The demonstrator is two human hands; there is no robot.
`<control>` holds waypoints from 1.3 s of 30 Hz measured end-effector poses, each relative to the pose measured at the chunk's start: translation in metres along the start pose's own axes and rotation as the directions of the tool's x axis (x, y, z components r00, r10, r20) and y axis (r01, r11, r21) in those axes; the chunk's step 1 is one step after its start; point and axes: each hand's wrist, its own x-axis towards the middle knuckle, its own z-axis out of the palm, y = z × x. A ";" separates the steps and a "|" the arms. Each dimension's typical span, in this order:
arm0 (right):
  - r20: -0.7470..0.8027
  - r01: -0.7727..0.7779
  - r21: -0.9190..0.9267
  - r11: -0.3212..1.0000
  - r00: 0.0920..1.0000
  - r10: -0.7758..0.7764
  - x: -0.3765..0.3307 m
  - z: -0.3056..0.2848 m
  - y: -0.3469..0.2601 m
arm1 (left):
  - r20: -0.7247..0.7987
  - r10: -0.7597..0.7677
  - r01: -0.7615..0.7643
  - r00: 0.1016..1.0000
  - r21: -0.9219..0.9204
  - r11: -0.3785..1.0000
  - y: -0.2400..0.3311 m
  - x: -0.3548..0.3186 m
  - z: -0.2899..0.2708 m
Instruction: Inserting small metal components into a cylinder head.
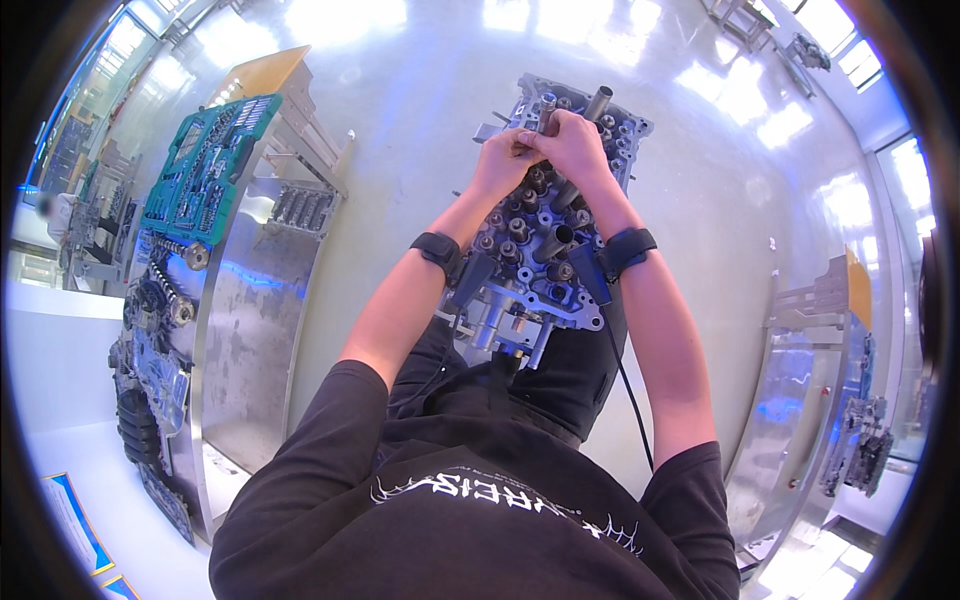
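An engine cylinder head stands in front of me, its top face crowded with valve springs and upright metal tubes. Over its far half my left hand and my right hand meet, thumbs and fingertips pressed together. Both hands are closed. Whatever lies between the fingertips is hidden or too small to name. Just beyond them a shiny metal cylinder rises from the head, close to the right hand's fingers. A taller tube sticks up to its right.
On the left, a metal bench carries a green socket tool case, shafts with round ends and other engine parts. Another bench with engine parts is at the right. A black cable hangs by my right forearm.
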 end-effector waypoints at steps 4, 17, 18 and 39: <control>0.008 0.023 0.043 0.999 1.000 -0.023 0.001 0.000 -0.003 | 0.005 0.002 -0.001 1.000 -0.080 0.997 -0.008 0.000 -0.002; -0.010 0.151 0.197 0.969 0.988 -0.152 0.005 0.008 0.012 | -0.003 0.101 -0.101 0.995 0.099 0.990 -0.008 0.001 0.001; -0.010 0.152 0.198 0.968 0.988 -0.153 0.004 0.008 0.011 | -0.004 0.101 -0.100 0.995 0.100 0.990 -0.009 0.001 0.001; -0.077 0.080 0.075 0.994 0.994 -0.075 -0.001 0.006 0.004 | 0.001 0.070 -0.069 0.998 -0.141 0.988 -0.019 0.006 0.002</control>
